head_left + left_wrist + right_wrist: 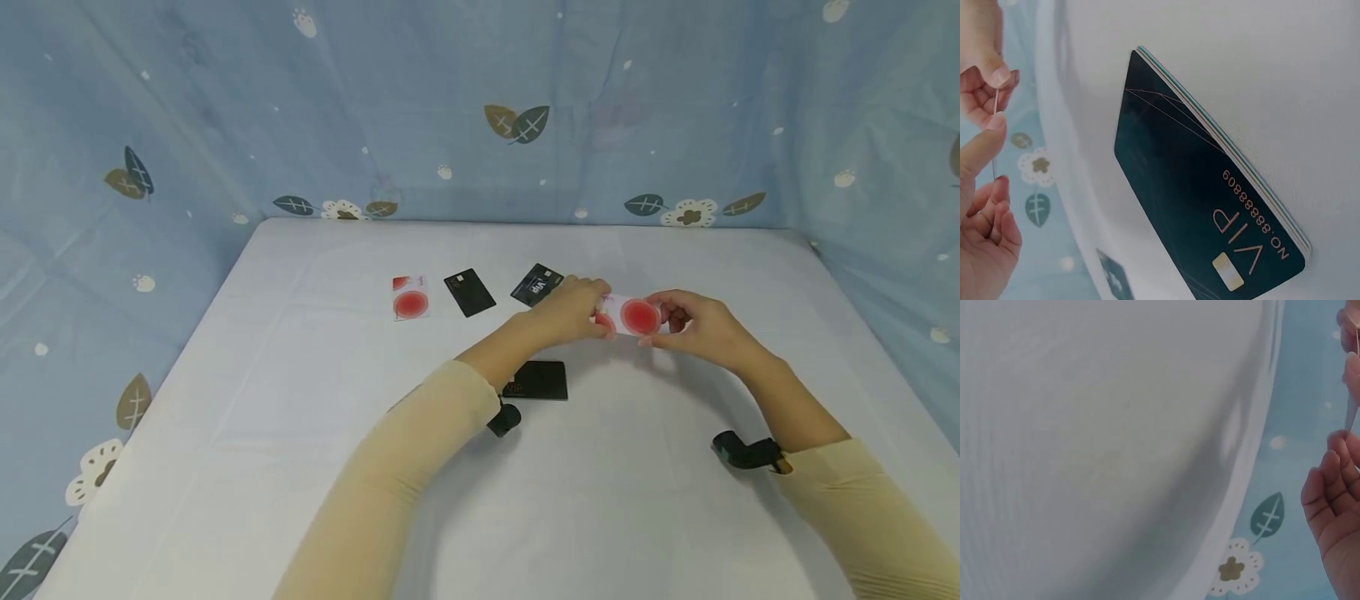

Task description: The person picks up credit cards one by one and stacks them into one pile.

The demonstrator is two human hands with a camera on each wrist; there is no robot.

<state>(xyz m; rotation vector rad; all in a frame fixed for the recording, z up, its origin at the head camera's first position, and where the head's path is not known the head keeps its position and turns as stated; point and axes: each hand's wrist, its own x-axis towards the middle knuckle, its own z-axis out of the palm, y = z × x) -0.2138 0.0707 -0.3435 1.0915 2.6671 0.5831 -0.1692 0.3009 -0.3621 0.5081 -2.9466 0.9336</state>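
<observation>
**A white rectangular card with round red patches (641,317) was held up off the white-covered counter (637,500)**

The person's left hand (572,310) pinched one end of the card between thumb and fingers, and the right hand (701,327) pinched the other, its fingers curled. Both wrist views showed the card nearly edge-on against the blue leaf-and-flower curtain (420,108), so it appeared to be clear of the surface.

The step in hand looked to be handling this one card with both hands at once. Setting it down would call for one hand to let go while the other kept it level; a thin card could slip or flex if the two pulled unevenly.

No container was visible. Further cards lay directly on the counter: a white card with red patches (411,302) at the far left, a plain-looking black card (470,292) beside it, and a dark card with white "VIP" lettering (536,284) near the left hand. Nearer the person, by the left wrist, sat a neat stack of cards (1197,169), topped by a dark "VIP" one with a gold chip; the number of cards could not be told.
</observation>
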